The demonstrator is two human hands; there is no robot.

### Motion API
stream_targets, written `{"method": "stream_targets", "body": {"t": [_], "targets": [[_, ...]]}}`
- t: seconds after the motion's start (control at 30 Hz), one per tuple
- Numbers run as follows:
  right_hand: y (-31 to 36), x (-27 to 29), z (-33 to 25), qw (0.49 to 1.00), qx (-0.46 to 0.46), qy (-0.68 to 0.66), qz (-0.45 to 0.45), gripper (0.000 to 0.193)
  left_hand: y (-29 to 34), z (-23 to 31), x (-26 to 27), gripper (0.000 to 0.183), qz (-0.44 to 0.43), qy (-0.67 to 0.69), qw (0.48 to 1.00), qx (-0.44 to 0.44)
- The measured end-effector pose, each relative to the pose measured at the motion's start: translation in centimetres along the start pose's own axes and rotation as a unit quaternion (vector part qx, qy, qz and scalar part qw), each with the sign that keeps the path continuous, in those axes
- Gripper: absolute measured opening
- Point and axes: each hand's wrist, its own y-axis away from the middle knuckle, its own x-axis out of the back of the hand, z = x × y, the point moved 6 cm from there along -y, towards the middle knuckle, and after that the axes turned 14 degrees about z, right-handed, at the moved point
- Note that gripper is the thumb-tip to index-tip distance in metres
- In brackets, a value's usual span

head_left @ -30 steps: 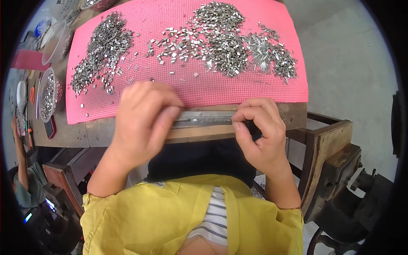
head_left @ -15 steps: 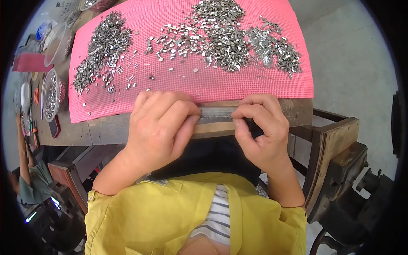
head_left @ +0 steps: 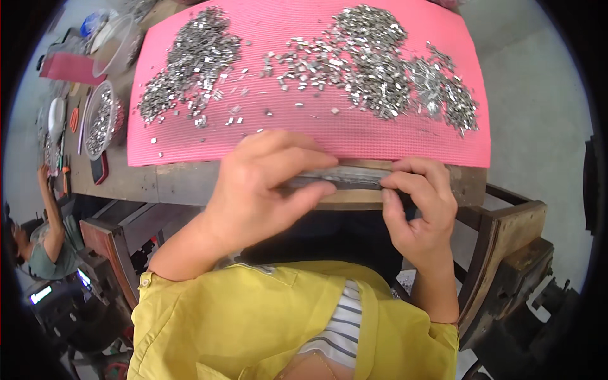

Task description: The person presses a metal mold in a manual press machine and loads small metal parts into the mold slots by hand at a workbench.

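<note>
A narrow grey metal strip with a groove along it lies level over the bench's front edge, just below the pink mat. My right hand pinches its right end between thumb and fingers. My left hand is at the left end, thumb and fingers spread apart above and below the strip, which shows in the gap. Whether those left fingertips touch it I cannot tell. Beyond my hands, small shiny metal pieces lie in a left pile and a larger right pile, with thin pins beside the latter.
The pink textured mat covers much of the wooden bench. Clear tubs, one a bowl of metal pieces, stand left, near a dark red-edged phone-like object. Another person sits far left. A wooden frame stands right.
My left hand has loosened from its pinch, its thumb and fingers now spread. My right hand keeps its grip on the strip. The whole view has shifted slightly, and more of the strip shows.
</note>
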Motion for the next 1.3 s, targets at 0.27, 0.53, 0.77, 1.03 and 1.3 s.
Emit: {"method": "stream_targets", "body": {"t": [0.27, 0.53, 0.77, 1.03, 1.3], "targets": [[-2.9, -0.5, -1.8, 0.998, 0.049, 0.026, -0.023, 0.019, -0.3, -4.5, 9.7, 0.017, 0.188, -0.341, 0.921, -0.031], [-6.0, -6.8, -6.9, 0.980, 0.172, 0.009, -0.104, 0.024, 0.4, -6.1, 10.9, 0.013, 0.143, -0.272, 0.951, -0.031], [-7.5, -12.7, -7.8, 0.963, 0.206, 0.008, -0.174, 0.013, -0.4, -6.2, 10.1, 0.018, 0.102, -0.283, 0.951, -0.079], [-7.8, -14.7, -9.1, 0.943, 0.233, 0.028, -0.235, 0.011, 0.5, -7.3, 11.3, 0.015, 0.116, -0.261, 0.956, -0.061], [-8.4, -17.3, -9.8, 0.941, 0.272, 0.037, -0.197, 0.009, 0.8, -8.3, 13.0, 0.011, 0.174, -0.173, 0.969, -0.008]]}}
